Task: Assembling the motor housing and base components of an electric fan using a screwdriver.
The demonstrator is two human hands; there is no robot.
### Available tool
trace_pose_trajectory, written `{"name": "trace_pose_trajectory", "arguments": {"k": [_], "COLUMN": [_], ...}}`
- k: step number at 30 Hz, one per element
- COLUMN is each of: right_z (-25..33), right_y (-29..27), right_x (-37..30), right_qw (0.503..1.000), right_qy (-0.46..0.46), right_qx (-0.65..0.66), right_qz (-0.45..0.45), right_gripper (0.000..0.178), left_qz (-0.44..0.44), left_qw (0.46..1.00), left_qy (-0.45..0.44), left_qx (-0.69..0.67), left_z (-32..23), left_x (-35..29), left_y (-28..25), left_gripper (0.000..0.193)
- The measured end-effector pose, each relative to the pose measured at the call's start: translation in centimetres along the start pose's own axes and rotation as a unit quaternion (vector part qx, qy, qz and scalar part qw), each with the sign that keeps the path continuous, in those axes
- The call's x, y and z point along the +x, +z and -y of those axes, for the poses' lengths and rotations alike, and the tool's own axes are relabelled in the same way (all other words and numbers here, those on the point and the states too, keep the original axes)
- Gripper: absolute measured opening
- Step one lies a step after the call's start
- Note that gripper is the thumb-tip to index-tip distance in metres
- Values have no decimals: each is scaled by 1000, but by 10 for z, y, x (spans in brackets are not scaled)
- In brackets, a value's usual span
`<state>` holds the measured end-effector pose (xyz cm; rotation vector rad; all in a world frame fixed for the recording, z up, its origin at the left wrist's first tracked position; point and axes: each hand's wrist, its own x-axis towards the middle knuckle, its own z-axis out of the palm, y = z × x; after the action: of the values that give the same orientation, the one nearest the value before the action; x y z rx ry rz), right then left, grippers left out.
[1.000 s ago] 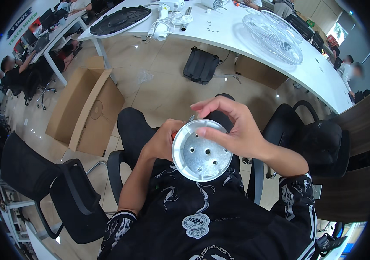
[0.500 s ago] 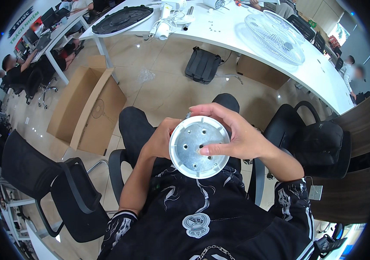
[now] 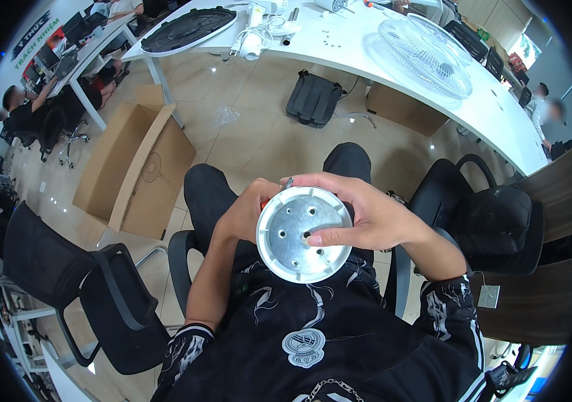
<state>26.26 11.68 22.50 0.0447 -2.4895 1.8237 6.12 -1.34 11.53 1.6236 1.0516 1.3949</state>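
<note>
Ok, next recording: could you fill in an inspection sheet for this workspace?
Surface: white table, bearing a white wire grille, a black round-edged panel, a metal tube and small white bits.
Job's things: round metal-faced part with a white rim, held above the lap; an orange item beside it, mostly hidden.
Clutter: open cardboard box, dark bag and clear plastic on the floor.
Hands: left hand at the part's left edge, fingers largely hidden; right hand grips it, thumb across the face.
Cables: white cord bunched on the table.
Surroundings: black chairs; people at other desks.
</note>
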Motion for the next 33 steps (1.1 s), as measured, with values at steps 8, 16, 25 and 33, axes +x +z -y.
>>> {"name": "trace_pose_trajectory", "arguments": {"k": [8,16,25,33], "right_z": [-2,-9,-92,-234], "right_y": [-3,1,-124,-300], "right_x": [-2,-1,81,161], "right_qw": [996,994,940,804], "right_qy": [-2,-25,33,151], "right_qx": [45,20,8,-219], "right_qz": [-83,-108,-338,-532], "right_gripper": [71,75,40,21], "left_qz": [-128,-238,-370,-476], "left_qw": [992,969,926,821], "left_qy": [20,-3,-38,-182], "left_qx": [12,66,-61,-258], "left_z": [-3,-5,31,63], "left_x": [-6,-17,-33,-38], "left_y": [21,38,8,20], "left_gripper": [55,47,41,45]}}
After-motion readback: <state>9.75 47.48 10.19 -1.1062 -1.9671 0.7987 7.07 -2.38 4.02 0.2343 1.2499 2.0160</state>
